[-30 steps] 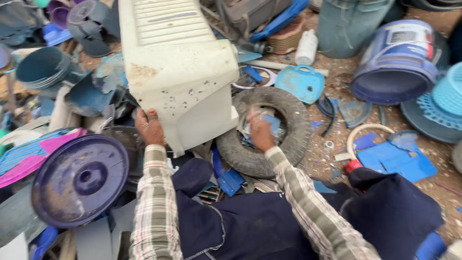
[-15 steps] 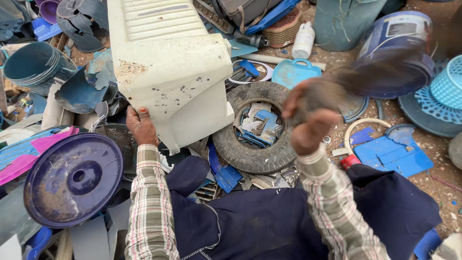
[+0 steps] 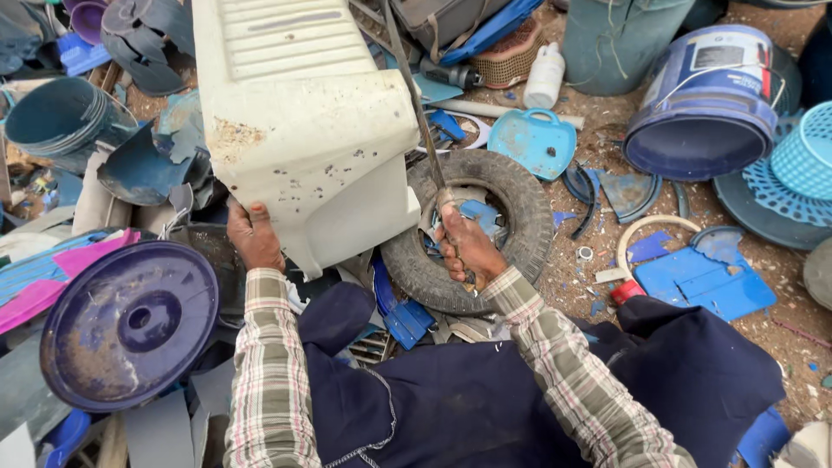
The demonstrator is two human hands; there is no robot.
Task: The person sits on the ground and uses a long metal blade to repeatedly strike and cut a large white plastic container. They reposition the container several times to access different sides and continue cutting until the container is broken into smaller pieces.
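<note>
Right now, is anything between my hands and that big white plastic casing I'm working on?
Nothing visible. The left hand already grips the white casing at its lower edge. The right hand holds a thin metal blade running up beside it, above the tyre.

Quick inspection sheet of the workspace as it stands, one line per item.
Surface: dirt ground littered with plastic chips.
Job's things: cream plastic casing propped up over a tyre; thin metal blade standing against the casing's edge.
Clutter: purple lid, blue bucket, broken blue plastic pieces, white bottle.
Grippers: left hand grips the casing's lower edge; right hand closed around the blade's handle above the tyre.
Cables: nothing seen.
Surroundings: heaps of scrap plastic on all sides; the person's dark garment in the foreground.
</note>
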